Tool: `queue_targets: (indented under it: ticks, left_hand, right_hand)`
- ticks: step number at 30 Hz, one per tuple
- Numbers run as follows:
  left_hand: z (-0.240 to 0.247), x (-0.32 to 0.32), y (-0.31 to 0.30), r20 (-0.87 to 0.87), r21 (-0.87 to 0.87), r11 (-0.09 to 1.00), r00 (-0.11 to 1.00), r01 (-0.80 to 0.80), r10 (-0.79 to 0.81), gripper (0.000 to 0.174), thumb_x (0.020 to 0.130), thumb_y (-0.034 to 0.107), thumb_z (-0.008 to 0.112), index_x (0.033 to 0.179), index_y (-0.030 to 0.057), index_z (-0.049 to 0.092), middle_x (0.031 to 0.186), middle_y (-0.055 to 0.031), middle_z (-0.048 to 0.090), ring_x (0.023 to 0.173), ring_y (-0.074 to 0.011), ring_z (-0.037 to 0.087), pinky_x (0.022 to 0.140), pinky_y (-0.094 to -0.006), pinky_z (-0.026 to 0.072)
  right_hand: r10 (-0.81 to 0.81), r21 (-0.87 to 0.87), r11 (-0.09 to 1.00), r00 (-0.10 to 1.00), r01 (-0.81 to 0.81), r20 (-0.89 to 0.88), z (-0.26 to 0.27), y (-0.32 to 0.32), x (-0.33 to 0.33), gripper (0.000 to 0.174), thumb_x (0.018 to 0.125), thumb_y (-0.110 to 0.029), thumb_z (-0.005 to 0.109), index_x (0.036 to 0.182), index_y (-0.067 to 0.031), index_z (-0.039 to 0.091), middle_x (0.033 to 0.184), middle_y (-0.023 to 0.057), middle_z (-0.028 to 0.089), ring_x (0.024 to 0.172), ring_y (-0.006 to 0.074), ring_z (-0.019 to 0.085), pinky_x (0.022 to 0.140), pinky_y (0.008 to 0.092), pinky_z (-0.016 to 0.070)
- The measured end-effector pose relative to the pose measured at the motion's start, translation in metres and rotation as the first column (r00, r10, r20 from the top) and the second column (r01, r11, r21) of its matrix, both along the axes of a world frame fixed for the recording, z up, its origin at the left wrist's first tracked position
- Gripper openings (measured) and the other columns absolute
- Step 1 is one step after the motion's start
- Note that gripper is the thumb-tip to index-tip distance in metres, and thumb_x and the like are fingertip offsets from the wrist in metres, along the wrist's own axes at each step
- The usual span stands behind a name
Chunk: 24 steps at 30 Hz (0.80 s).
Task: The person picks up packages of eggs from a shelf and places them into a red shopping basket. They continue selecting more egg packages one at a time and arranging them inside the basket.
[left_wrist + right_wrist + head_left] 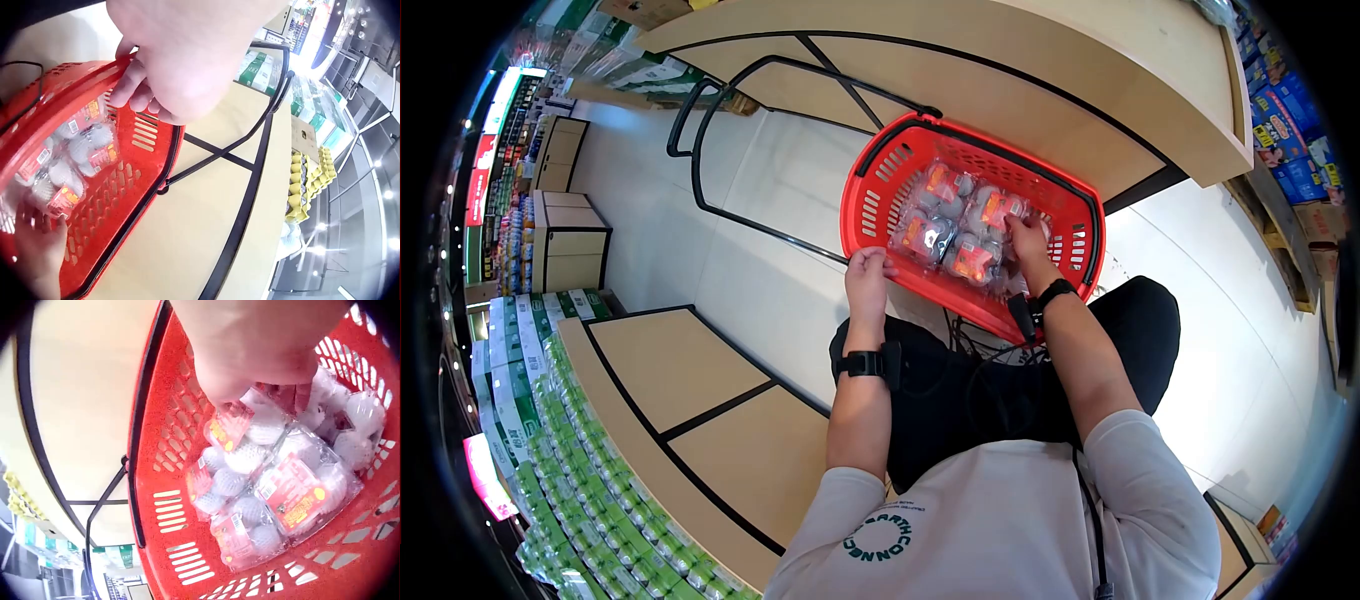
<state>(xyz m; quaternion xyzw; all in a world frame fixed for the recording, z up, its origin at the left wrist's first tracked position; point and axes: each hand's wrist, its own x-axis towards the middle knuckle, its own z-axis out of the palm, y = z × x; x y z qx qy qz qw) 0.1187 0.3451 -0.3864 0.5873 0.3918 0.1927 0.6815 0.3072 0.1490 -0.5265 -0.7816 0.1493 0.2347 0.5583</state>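
Observation:
A red shopping basket holds several clear plastic packs of round things in white foam nets, with red-and-orange labels. At the basket's near left corner, my left hand curls its fingers over the rim, beside the black pull handle. My right hand reaches inside on the right and pinches the pack under its fingers. Its fingertips are partly hidden by the hand in the right wrist view. Other packs lie close around it, some stacked against the basket wall.
A wooden display counter runs right behind the basket. Another counter, with green-wrapped goods, stands on the left. Pale tiled floor lies between them. At the right is a wooden pallet with blue packages.

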Motion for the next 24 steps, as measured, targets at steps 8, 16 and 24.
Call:
queue_targets:
  ticks: [8,16,24]
  left_hand:
    - [-0.002,-0.007,-0.009,-0.023,-0.068,0.988,0.99,-0.14,0.139,0.012,0.088,0.011,0.05,0.09,0.0009,0.054,0.074,-0.0049,0.055,0.064,-0.0129,0.054,0.065,-0.0246,0.0474]
    - [0.136,-0.035,-0.07,-0.268,-0.049,0.993,0.959,-0.108,0.091,0.022,0.088,0.023,0.057,0.076,0.0048,0.051,0.059,0.0004,0.047,0.051,-0.008,0.045,0.05,-0.022,0.0394]
    - [0.305,-0.068,-0.13,-0.439,-0.078,0.879,0.776,0.47,-0.453,0.037,0.092,0.026,0.049,0.062,0.005,0.046,0.053,0.0032,0.039,0.048,-0.0057,0.036,0.046,-0.0227,0.0316]
  right_hand:
    - [-0.242,0.465,0.834,0.954,0.297,-0.175,0.037,-0.009,0.004,0.017,0.083,-0.019,0.053,0.088,-0.0032,0.057,0.076,0.006,0.059,0.066,0.0167,0.055,0.059,0.0287,0.0447]
    - [0.314,0.325,0.911,0.938,-0.255,-0.146,0.214,-0.1,-0.005,0.021,0.086,-0.022,0.053,0.079,-0.004,0.061,0.065,0.001,0.057,0.056,0.0098,0.049,0.051,0.0254,0.0381]
    - [0.235,-0.574,0.788,0.97,-0.223,-0.054,0.34,-0.347,-0.08,0.032,0.089,-0.028,0.045,0.089,0.001,0.059,0.086,0.0225,0.061,0.084,0.0369,0.058,0.073,0.0424,0.0446]
